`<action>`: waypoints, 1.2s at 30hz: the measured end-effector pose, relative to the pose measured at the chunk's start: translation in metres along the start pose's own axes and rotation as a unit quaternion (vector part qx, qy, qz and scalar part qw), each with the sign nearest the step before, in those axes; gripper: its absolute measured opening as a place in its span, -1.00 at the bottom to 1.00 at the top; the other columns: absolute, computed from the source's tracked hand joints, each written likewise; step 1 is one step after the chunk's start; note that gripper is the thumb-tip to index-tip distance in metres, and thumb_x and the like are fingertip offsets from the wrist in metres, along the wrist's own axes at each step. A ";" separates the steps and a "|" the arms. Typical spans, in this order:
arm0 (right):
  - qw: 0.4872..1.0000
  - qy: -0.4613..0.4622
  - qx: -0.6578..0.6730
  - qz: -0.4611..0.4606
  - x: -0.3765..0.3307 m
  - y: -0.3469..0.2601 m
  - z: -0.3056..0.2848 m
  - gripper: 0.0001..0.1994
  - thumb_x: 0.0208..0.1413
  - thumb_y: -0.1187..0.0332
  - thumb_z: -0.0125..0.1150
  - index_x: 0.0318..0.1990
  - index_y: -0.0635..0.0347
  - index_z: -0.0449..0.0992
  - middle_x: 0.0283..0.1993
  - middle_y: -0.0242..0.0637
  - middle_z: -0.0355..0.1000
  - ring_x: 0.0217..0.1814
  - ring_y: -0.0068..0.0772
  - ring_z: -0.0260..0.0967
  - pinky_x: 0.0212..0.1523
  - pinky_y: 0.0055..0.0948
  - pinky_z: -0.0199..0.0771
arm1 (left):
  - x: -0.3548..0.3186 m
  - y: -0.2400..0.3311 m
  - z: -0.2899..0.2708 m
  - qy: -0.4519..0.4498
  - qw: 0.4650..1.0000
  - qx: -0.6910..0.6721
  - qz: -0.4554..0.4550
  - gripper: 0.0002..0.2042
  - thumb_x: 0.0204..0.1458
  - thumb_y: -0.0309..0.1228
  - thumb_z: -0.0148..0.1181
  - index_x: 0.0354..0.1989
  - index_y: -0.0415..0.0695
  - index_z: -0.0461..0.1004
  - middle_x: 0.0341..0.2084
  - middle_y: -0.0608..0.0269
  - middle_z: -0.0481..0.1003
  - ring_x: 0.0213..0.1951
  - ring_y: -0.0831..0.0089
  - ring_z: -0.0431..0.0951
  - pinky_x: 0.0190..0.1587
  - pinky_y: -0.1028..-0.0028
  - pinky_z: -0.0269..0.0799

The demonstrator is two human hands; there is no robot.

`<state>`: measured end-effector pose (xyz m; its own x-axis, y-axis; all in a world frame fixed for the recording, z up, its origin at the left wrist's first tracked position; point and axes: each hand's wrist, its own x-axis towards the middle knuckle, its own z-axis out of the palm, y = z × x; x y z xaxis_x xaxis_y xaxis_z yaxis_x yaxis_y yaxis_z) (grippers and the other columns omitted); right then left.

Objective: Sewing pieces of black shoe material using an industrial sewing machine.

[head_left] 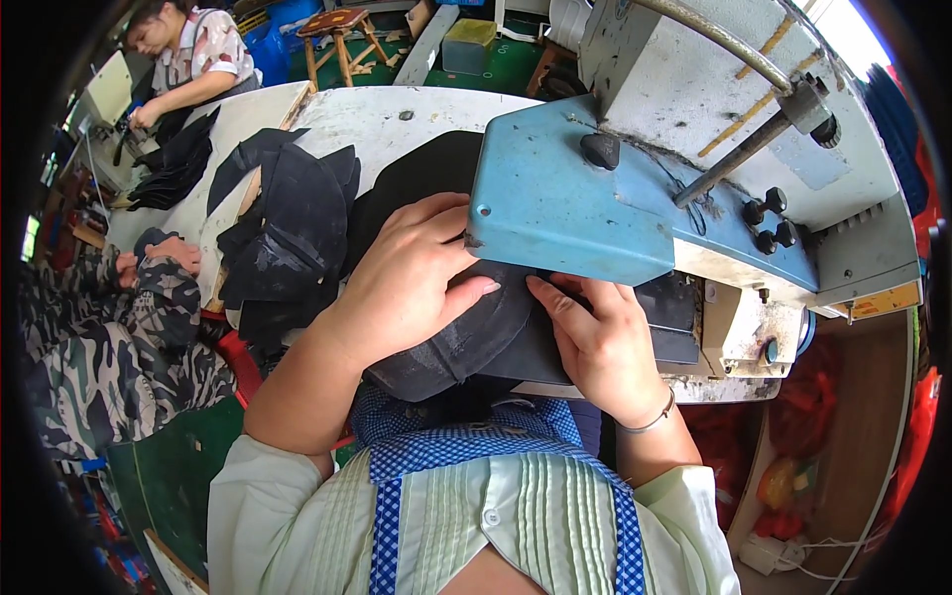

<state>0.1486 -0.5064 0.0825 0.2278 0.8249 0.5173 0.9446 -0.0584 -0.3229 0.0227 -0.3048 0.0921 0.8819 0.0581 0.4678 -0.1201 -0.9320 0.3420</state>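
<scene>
A dark cap brim piece (466, 342) lies under the blue head of an industrial sewing machine (565, 208). My left hand (407, 278) rests flat on top of it, fingers spread, pressing it down beside the machine head. My right hand (595, 342) presses the same dark piece from the right, fingers pointing under the machine head. The needle area is hidden by the blue cover. A thin bracelet sits on my right wrist.
A stack of dark cap pieces (283, 233) lies on the white worktable (387, 114) to my left. A person in camouflage (109, 337) sits at left; another person (193, 59) works at a far table. A wooden stool (342, 35) stands behind.
</scene>
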 end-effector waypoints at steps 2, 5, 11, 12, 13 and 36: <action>1.000 0.002 0.000 0.000 0.000 -0.001 0.000 -0.60 -0.18 0.60 0.26 -0.06 0.27 0.64 -0.08 -0.13 0.44 -0.04 -0.05 0.40 -0.01 -0.19 0.48 | 0.002 -0.001 -0.001 -0.004 1.000 -0.014 0.005 -0.70 -0.09 -0.39 0.39 -0.14 -0.14 0.60 -0.05 0.13 0.52 0.12 0.10 0.45 0.15 0.13 0.34; 1.000 0.006 -0.006 0.004 0.001 -0.001 0.000 -0.61 -0.16 0.61 0.27 -0.07 0.29 0.63 -0.08 -0.12 0.44 -0.03 -0.03 0.40 -0.01 -0.18 0.48 | 0.002 -0.004 -0.001 -0.014 0.999 -0.035 0.009 -0.72 -0.10 -0.41 0.39 -0.17 -0.13 0.62 -0.07 0.13 0.54 0.11 0.11 0.47 0.14 0.14 0.35; 1.000 0.010 -0.001 0.005 0.003 -0.003 0.001 -0.61 -0.16 0.61 0.29 -0.06 0.29 0.63 -0.06 -0.09 0.45 -0.02 0.01 0.40 0.00 -0.17 0.48 | 0.000 -0.014 0.001 -0.036 0.996 -0.085 0.016 -0.79 -0.10 -0.41 0.40 -0.24 -0.09 0.66 -0.13 0.17 0.59 0.12 0.13 0.48 0.12 0.16 0.36; 1.000 0.007 -0.002 0.005 0.003 -0.003 0.000 -0.61 -0.15 0.61 0.29 -0.06 0.29 0.63 -0.05 -0.09 0.45 -0.01 0.01 0.40 0.00 -0.16 0.48 | -0.001 -0.015 0.001 -0.039 0.995 -0.093 0.016 -0.79 -0.10 -0.40 0.40 -0.24 -0.08 0.67 -0.14 0.18 0.59 0.12 0.13 0.48 0.12 0.16 0.36; 1.000 0.003 -0.003 0.005 0.003 -0.003 0.000 -0.61 -0.15 0.61 0.29 -0.06 0.29 0.63 -0.05 -0.09 0.45 -0.01 0.02 0.40 0.00 -0.16 0.48 | 0.000 -0.015 0.000 -0.039 0.995 -0.093 0.016 -0.79 -0.10 -0.40 0.40 -0.24 -0.08 0.67 -0.14 0.18 0.59 0.12 0.13 0.48 0.12 0.16 0.36; 1.000 0.015 -0.023 0.002 0.003 -0.001 0.002 -0.58 -0.15 0.65 0.26 -0.05 0.15 0.64 -0.09 -0.13 0.46 -0.08 -0.07 0.46 -0.06 -0.21 0.49 | -0.006 -0.006 0.000 -0.035 0.991 -0.132 0.004 -0.76 -0.06 -0.42 0.38 -0.18 -0.14 0.64 -0.01 0.11 0.53 0.23 0.03 0.37 0.28 0.12 0.27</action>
<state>0.1481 -0.5034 0.0828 0.2387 0.8076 0.5392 0.9533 -0.0891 -0.2887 0.0176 -0.2997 0.0873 0.9085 0.0173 0.4174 -0.2345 -0.8059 0.5437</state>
